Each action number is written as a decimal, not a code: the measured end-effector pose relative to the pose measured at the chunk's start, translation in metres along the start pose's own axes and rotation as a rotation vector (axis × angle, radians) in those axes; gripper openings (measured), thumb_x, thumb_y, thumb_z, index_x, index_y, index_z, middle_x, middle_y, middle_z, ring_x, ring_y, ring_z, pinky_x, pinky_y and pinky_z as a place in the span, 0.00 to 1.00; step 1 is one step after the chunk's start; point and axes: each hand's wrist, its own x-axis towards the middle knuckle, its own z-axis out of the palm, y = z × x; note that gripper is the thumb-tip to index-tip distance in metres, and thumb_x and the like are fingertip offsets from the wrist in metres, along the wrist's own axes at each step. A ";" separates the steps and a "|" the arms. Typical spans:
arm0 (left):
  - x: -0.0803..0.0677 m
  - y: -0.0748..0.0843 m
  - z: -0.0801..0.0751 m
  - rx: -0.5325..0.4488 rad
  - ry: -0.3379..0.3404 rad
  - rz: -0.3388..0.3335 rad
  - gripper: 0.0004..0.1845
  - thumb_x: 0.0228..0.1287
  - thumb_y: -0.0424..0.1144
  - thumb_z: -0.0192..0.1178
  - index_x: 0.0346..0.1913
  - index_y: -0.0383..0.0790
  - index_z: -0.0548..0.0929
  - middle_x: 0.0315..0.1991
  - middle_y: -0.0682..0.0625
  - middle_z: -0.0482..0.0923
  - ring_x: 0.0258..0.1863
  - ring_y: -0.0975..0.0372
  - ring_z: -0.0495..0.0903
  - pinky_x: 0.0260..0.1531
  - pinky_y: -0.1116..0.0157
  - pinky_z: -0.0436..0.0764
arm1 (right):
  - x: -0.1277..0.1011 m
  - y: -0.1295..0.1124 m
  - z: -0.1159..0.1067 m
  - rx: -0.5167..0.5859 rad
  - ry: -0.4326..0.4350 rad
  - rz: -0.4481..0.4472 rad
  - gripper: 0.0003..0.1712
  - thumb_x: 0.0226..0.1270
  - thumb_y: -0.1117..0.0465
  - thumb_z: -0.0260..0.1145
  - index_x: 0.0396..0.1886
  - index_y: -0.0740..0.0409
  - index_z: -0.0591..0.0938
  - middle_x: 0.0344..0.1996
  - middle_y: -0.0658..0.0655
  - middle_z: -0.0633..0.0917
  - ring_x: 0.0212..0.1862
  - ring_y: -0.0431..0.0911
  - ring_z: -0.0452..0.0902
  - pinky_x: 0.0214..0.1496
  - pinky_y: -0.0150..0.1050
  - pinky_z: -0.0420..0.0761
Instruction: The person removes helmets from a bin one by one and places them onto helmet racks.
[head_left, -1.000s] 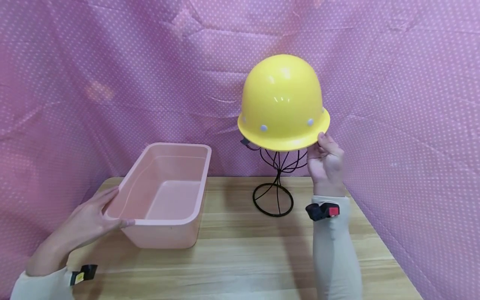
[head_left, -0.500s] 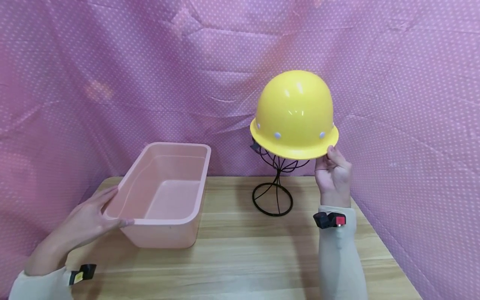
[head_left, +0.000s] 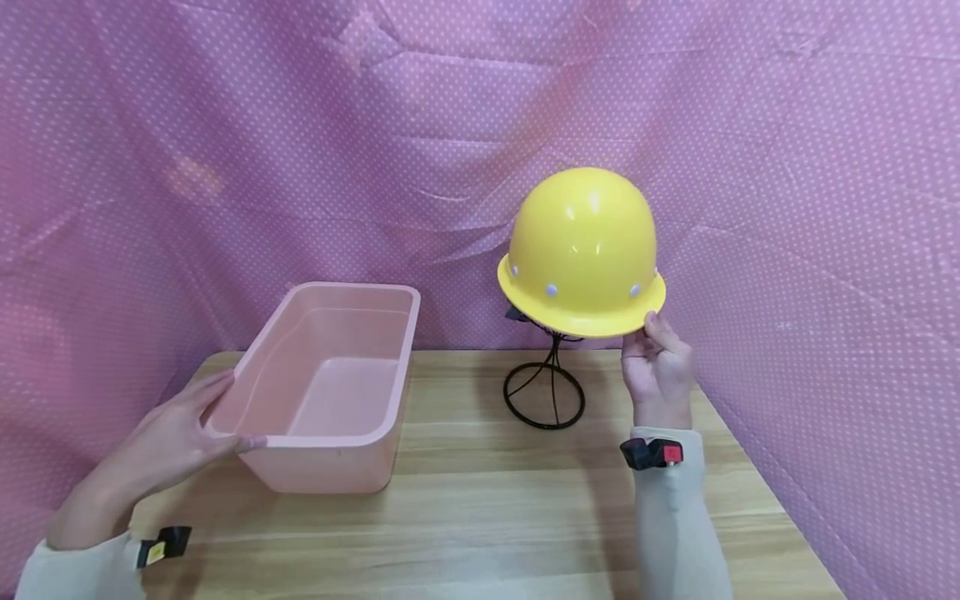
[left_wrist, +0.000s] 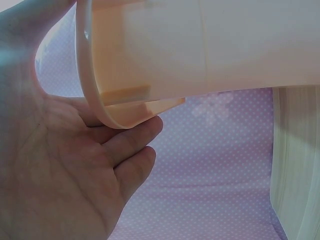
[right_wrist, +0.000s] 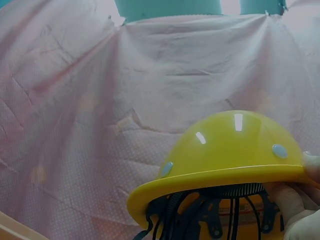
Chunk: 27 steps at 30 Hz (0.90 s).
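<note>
A yellow hard hat [head_left: 582, 250] sits over the top of a black wire stand [head_left: 546, 390] at the back of the wooden table [head_left: 487, 517]. My right hand [head_left: 656, 358] pinches the hat's brim at its right edge; in the right wrist view the hard hat [right_wrist: 230, 160] shows its black inner straps. My left hand [head_left: 187, 433] holds the near left corner of the pink plastic tub [head_left: 330, 383], thumb on the rim. In the left wrist view my left hand's fingers [left_wrist: 125, 150] lie straight under the tub's rim [left_wrist: 120, 112].
Pink dotted cloth [head_left: 225, 150] hangs behind and along both sides of the table. The tub is empty. Bare wood lies between the tub and the stand and along the front edge.
My right hand has brought the hard hat downward and slightly right, onto the top of the wire stand. The left hand and the tub have stayed put.
</note>
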 end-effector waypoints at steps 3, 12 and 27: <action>0.000 -0.001 0.000 -0.001 -0.007 -0.003 0.58 0.49 0.64 0.64 0.74 0.37 0.45 0.74 0.34 0.43 0.65 0.28 0.51 0.51 0.27 0.57 | -0.003 0.003 -0.007 -0.009 0.024 0.002 0.22 0.65 0.77 0.49 0.59 0.70 0.72 0.55 0.63 0.80 0.56 0.50 0.78 0.65 0.38 0.73; 0.001 -0.001 0.000 0.004 -0.014 -0.016 0.59 0.49 0.64 0.63 0.74 0.38 0.44 0.74 0.34 0.41 0.65 0.27 0.49 0.51 0.26 0.54 | -0.012 0.008 -0.022 -0.036 0.040 -0.014 0.23 0.65 0.78 0.49 0.60 0.70 0.70 0.57 0.61 0.79 0.53 0.50 0.80 0.64 0.38 0.73; 0.001 -0.001 0.002 -0.013 0.025 -0.016 0.60 0.47 0.66 0.65 0.74 0.37 0.46 0.74 0.35 0.46 0.66 0.30 0.50 0.54 0.29 0.55 | -0.015 0.012 -0.039 -0.081 0.026 0.040 0.18 0.68 0.76 0.45 0.55 0.69 0.73 0.44 0.60 0.84 0.39 0.46 0.82 0.58 0.37 0.78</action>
